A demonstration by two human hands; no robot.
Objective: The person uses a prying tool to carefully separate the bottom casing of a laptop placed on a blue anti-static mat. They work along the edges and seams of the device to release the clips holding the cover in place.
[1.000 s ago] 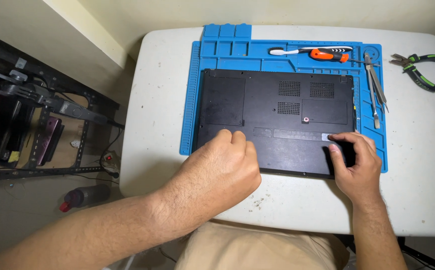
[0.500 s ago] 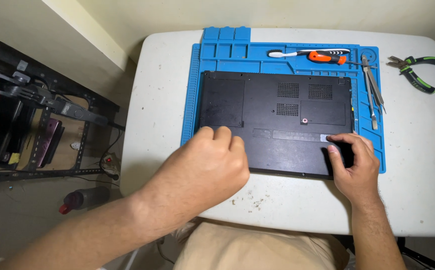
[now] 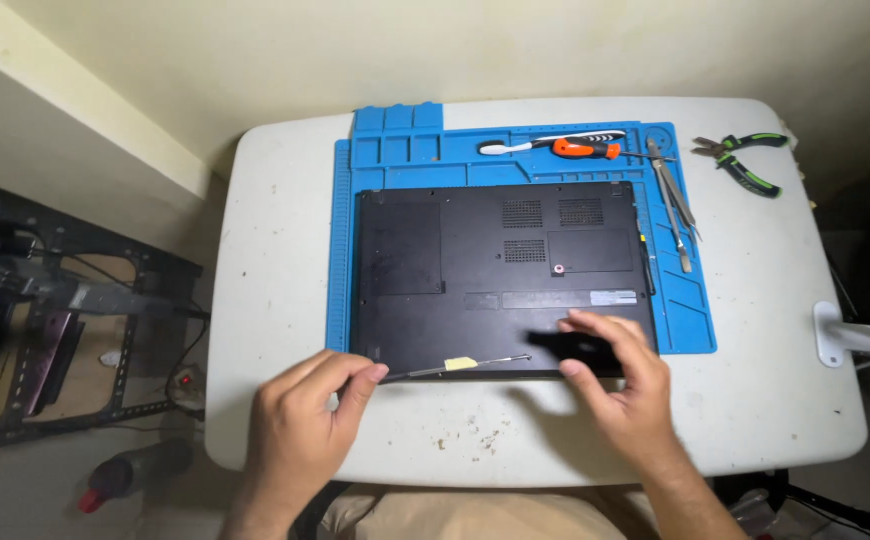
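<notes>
Pulling left hand (image 3: pixel 300 425) back off laptop (image 3: pixel 500 275), gripping thin tool (image 3: pixel 455 367).

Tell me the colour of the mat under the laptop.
Blue. The mat shows best in the head view, lying under the black laptop.

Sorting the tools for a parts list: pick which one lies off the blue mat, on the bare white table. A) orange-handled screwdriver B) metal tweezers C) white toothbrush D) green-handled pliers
D: the green-handled pliers lie on the white table beyond the right edge of the blue mat, while the orange-handled screwdriver, toothbrush and tweezers all rest on the mat.
</notes>
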